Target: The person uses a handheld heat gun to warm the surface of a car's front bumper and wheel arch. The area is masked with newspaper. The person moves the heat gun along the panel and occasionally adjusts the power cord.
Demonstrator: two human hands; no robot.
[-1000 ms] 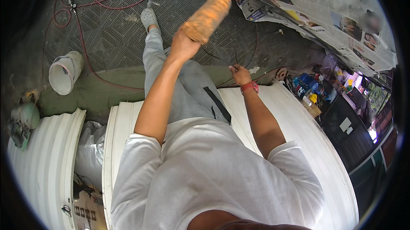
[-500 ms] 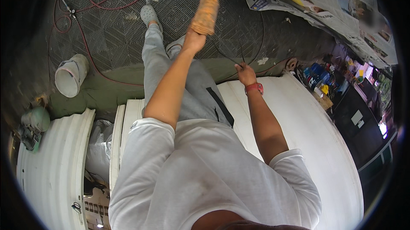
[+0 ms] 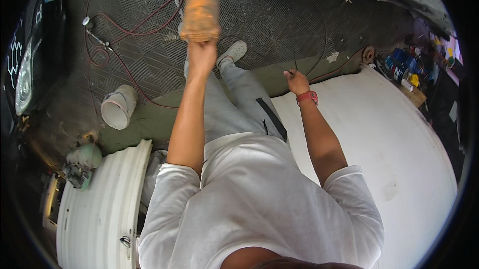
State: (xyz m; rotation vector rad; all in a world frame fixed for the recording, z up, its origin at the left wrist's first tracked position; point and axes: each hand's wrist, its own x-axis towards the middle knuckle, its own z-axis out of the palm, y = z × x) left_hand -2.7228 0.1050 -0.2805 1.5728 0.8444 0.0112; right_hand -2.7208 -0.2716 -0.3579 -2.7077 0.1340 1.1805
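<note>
An orange-brown wrapped bundle [image 3: 200, 9], blurred, is at the far middle, above the dark floor [image 3: 259, 19]. The left hand [image 3: 202, 54] is closed around its near end; the right hand [image 3: 299, 84], nearer and to the right, pinches a thin dark cord [image 3: 291, 73]. The step in hand looks like handling the bundle while managing the cord; the next move seems to call for a firm left grip and enough slack.

Counted: one bundle and one cord gripped. Leftward, one whitish bucket [image 3: 116, 112], one gauge [image 3: 86, 21] beside red hose [image 3: 128, 73], and one green tank [image 3: 87, 156]. Nearer, two white panels: one ribbed [image 3: 102, 209] left, one smooth [image 3: 379, 139] right.
</note>
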